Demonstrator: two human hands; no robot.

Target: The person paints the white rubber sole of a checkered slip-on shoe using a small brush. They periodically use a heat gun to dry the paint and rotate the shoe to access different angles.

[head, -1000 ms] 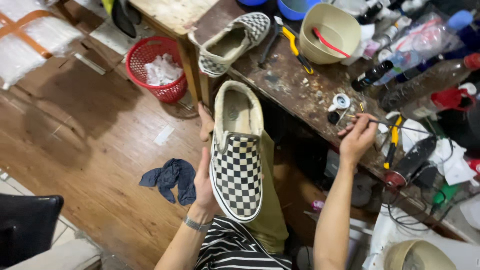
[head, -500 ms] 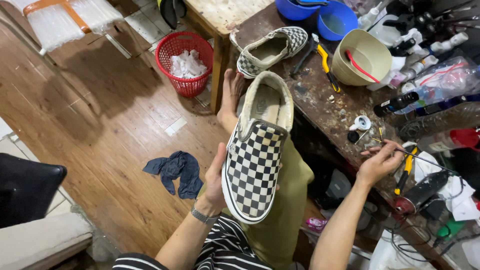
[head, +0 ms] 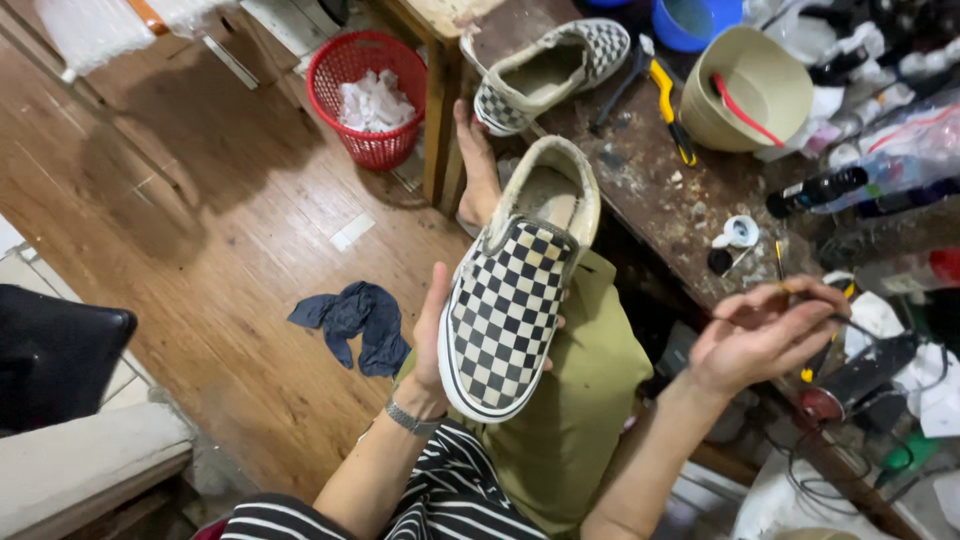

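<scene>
My left hand [head: 432, 335] cups a black-and-white checkered slip-on shoe [head: 515, 300] from below, toe toward me, over my olive-green trouser leg [head: 585, 400]. My right hand [head: 765, 335] is off to the right of the shoe, beside the workbench edge, fingers pinched on a thin brush-like tool [head: 790, 290] that runs through them. The matching second shoe [head: 550, 70] lies on the dark workbench [head: 650, 170] beyond. My bare foot [head: 478, 165] rests against the bench leg.
A beige bucket [head: 745, 90] with a red handle, a blue bowl [head: 690, 20], a yellow-handled tool [head: 670, 110], small open pots [head: 738, 232] and bottles [head: 815, 190] crowd the bench. A red basket [head: 370, 95] of paper and a blue rag [head: 355, 320] sit on the wood floor.
The view has shifted. My right hand has drawn back from the bench toward me with the thin tool. The shoe stays in my left hand, now slightly lower.
</scene>
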